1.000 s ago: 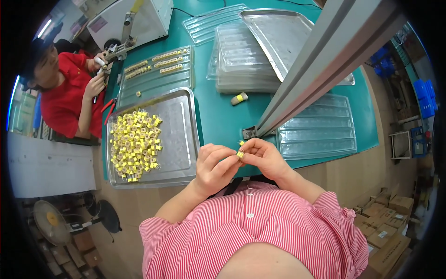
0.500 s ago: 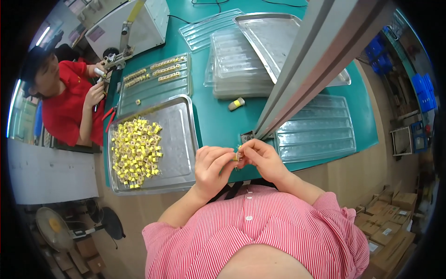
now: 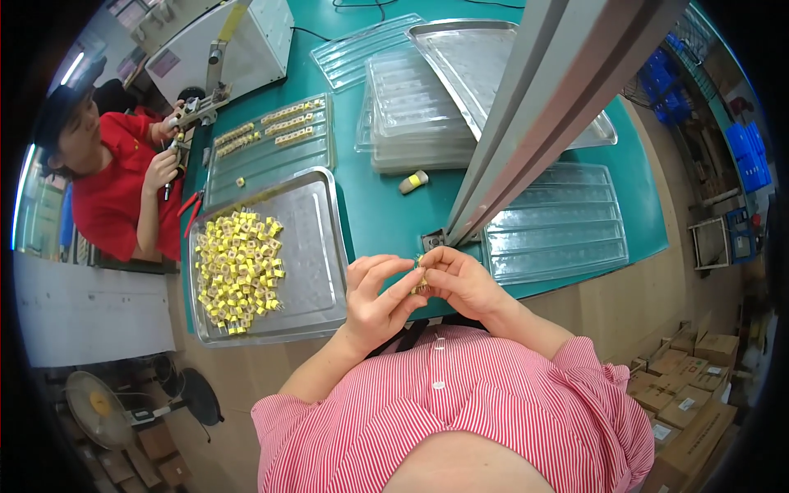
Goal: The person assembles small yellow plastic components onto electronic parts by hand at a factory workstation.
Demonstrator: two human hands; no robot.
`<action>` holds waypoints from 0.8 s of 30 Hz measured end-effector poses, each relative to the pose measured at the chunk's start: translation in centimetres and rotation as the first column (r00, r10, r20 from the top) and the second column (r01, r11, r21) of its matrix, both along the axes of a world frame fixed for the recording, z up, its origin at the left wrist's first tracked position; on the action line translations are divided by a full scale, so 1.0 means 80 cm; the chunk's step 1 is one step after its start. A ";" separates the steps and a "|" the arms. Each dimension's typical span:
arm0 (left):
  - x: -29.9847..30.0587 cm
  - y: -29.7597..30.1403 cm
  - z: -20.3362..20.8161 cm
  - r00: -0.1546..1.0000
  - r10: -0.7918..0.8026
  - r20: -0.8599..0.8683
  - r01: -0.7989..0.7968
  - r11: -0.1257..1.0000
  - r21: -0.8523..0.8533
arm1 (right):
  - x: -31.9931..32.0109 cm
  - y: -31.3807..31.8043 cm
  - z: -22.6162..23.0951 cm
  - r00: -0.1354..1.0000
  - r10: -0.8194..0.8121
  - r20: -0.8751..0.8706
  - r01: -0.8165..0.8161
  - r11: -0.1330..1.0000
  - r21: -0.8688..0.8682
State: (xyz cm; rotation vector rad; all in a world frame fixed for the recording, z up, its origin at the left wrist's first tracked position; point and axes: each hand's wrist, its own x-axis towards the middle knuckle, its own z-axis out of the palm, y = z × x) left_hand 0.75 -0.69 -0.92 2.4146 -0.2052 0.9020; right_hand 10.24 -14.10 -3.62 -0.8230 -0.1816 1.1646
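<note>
In front of my chest, at the table's near edge, my two hands meet around small yellow-taped coils [image 3: 422,287] with thin pins. My left hand [image 3: 376,294] pinches from the left with thumb and fingers, its upper fingers lifted a little. From the right, my right hand [image 3: 462,283] closes thumb and fingertips on the same pieces. The fingers partly hide them, so how many there are I cannot tell. To the left, a metal tray [image 3: 316,271] holds a heap of similar yellow coils [image 3: 238,267] on its left side.
Behind the metal tray is a clear plastic tray [image 3: 288,168] with rows of coils. Stacked plastic trays [image 3: 419,115] lie under another metal tray [image 3: 468,62]. A metal post [image 3: 542,123] rises beyond my hands. At left, a co-worker in red [image 3: 115,181] works at a fixture.
My left hand's fingers have opened out a little and shifted around the pieces. My right fingertips have moved slightly. The co-worker's hands have moved at the fixture.
</note>
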 end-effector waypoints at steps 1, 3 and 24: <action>-0.001 0.000 -0.001 1.000 0.004 0.012 -0.004 1.000 -0.003 | 0.000 0.000 0.001 1.000 0.002 -0.001 -0.002 1.000 -0.001; -0.001 0.001 -0.003 1.000 0.010 0.022 -0.010 1.000 -0.007 | 0.000 0.000 0.003 1.000 0.012 -0.011 -0.011 1.000 0.028; -0.002 -0.003 -0.021 0.996 -0.074 -0.046 0.042 0.870 -0.491 | -0.004 0.009 0.000 0.996 -0.051 0.072 0.048 0.998 0.045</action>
